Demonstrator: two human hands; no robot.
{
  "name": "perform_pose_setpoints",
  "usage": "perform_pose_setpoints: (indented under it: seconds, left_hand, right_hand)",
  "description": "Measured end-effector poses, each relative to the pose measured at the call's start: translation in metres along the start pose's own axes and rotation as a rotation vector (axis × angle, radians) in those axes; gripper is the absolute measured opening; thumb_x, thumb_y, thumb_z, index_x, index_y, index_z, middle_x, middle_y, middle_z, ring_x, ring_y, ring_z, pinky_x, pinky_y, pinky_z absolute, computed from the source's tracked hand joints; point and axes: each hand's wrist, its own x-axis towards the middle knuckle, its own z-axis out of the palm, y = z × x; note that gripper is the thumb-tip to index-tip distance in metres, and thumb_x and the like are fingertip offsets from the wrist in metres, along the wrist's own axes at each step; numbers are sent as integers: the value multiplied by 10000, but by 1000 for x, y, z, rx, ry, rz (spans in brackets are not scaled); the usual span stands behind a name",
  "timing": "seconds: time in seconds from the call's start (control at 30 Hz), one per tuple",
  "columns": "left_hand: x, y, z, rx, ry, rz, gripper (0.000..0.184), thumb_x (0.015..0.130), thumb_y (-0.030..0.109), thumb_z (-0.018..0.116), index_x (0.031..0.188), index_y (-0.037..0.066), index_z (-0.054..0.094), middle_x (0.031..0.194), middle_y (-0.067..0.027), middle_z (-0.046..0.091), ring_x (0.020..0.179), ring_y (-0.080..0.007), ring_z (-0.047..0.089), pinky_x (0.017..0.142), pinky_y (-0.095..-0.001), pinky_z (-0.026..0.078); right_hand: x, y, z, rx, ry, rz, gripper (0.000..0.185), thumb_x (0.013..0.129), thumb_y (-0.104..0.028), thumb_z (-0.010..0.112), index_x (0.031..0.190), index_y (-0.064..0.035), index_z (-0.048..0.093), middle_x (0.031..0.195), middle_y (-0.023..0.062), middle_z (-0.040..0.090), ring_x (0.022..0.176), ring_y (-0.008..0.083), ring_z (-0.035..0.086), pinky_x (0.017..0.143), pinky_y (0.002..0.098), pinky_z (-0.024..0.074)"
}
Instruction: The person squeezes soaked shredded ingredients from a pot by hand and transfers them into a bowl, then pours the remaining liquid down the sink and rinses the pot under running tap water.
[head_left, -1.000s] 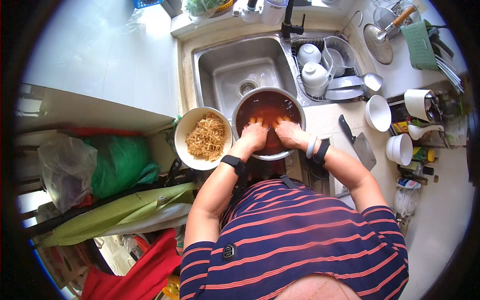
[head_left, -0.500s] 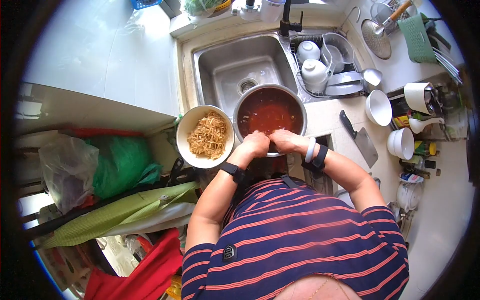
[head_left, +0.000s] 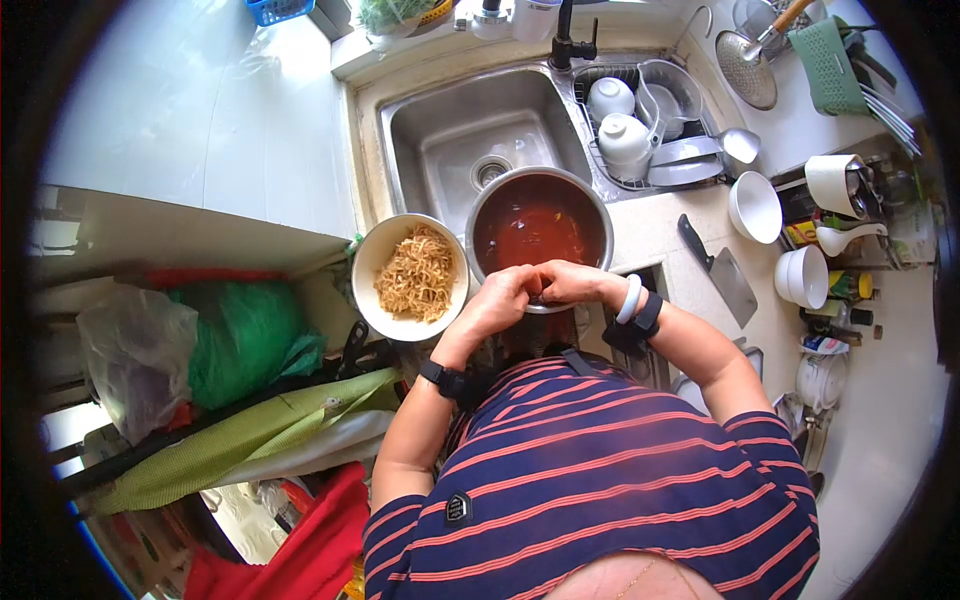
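Observation:
A steel bowl (head_left: 608, 232) of reddish-brown liquid (head_left: 530, 230) stands at the front edge of the sink. Over its near rim, my left hand (head_left: 505, 298) and my right hand (head_left: 572, 283) meet with fingers curled and fingertips pressed together. Whatever is between the fingertips is hidden by the hands. Left of the steel bowl sits a cream bowl (head_left: 366, 262) holding a heap of pale brown, thin shreds (head_left: 418, 275).
Behind is the steel sink (head_left: 430, 160) with a black faucet (head_left: 572, 45). A dish rack (head_left: 585, 120) with white crockery stands to its right. A cleaver (head_left: 730, 285) lies on the right counter near white bowls (head_left: 755, 207). Plastic bags (head_left: 245, 340) hang at left.
Both hands have risen slightly from the liquid at the near rim and drawn closer together, fingertips meeting. The liquid's surface has shifted. The bowls stay in place.

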Motion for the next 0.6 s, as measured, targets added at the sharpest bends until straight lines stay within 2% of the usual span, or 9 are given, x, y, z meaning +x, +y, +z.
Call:
perform_pose_setpoints:
  seconds: [0.07, 0.1, 0.2, 0.23, 0.3, 0.37, 0.43, 0.53, 0.6]
  left_hand:
    - [-3, 2, -4, -94, 71, 9, 121, 803, -27, 477, 861, 3, 578, 780, -128, 612, 774, -196, 610, 709, -313, 488]
    - [-4, -2, -3, -96, 71, 8, 121, 803, -27, 477, 861, 3, 578, 780, -128, 612, 774, -196, 610, 709, -313, 488]
    - [-5, -19, 4, -287, 121, -18, 166, 774, -56, 437, 860, -4, 570, 803, -84, 616, 777, -170, 602, 721, -284, 492]
    - [-6, -20, 3, -348, 190, -20, 165, 762, -64, 434, 842, 3, 562, 774, -80, 599, 761, -171, 592, 705, -290, 484]
    - [-8, -24, 0, -410, 258, -23, 166, 749, -71, 430, 825, 9, 553, 744, -76, 583, 746, -173, 582, 690, -296, 475]
    - [-11, -15, -13, -439, 309, -101, 240, 740, -86, 380, 866, -3, 566, 805, -39, 598, 769, -125, 583, 737, -264, 491]
    - [-11, -19, -17, -488, 310, -82, 232, 769, -80, 380, 880, 3, 566, 812, -36, 597, 766, -110, 581, 729, -257, 495]
    - [-9, -16, -15, -478, 331, -132, 160, 839, -54, 441, 893, 17, 573, 817, -32, 595, 744, -104, 583, 672, -245, 505]
    - [-6, -19, -10, -356, 362, -76, 143, 844, -44, 460, 895, 19, 578, 816, -31, 594, 738, -103, 584, 660, -244, 504]
  right_hand:
    - [-1, -4, 2, 117, -21, 31, 209, 746, -119, 625, 932, -23, 634, 834, 68, 657, 802, 156, 599, 725, 314, 461]
    - [-1, -6, 3, 233, -42, 61, 200, 747, -123, 639, 922, -27, 635, 820, 37, 649, 791, 121, 584, 718, 287, 457]
    - [0, -10, 3, 297, -53, 48, 204, 744, -110, 655, 931, -32, 636, 809, 5, 631, 757, 84, 560, 680, 247, 442]
    - [1, -11, 7, 297, -54, 49, 204, 744, -110, 655, 931, -32, 636, 809, 5, 631, 757, 84, 560, 680, 247, 442]
    - [1, -12, 15, 211, 113, -135, 161, 734, -88, 657, 884, -31, 649, 765, -3, 621, 698, 77, 545, 632, 236, 434]
    - [0, -19, 13, 212, 97, -63, 136, 731, -86, 660, 857, -33, 657, 752, -4, 625, 692, 82, 553, 632, 242, 445]
    - [-1, -23, 11, 210, 79, 7, 112, 729, -85, 662, 829, -34, 666, 738, -4, 629, 686, 87, 562, 631, 248, 456]
    - [-3, -24, 9, 274, 81, 48, 89, 718, -76, 653, 795, -41, 678, 719, 12, 649, 684, 103, 595, 643, 260, 479]
    - [-4, -23, 3, 87, 297, -53, 138, 701, -52, 637, 831, -46, 682, 727, 62, 667, 693, 144, 632, 656, 283, 496]
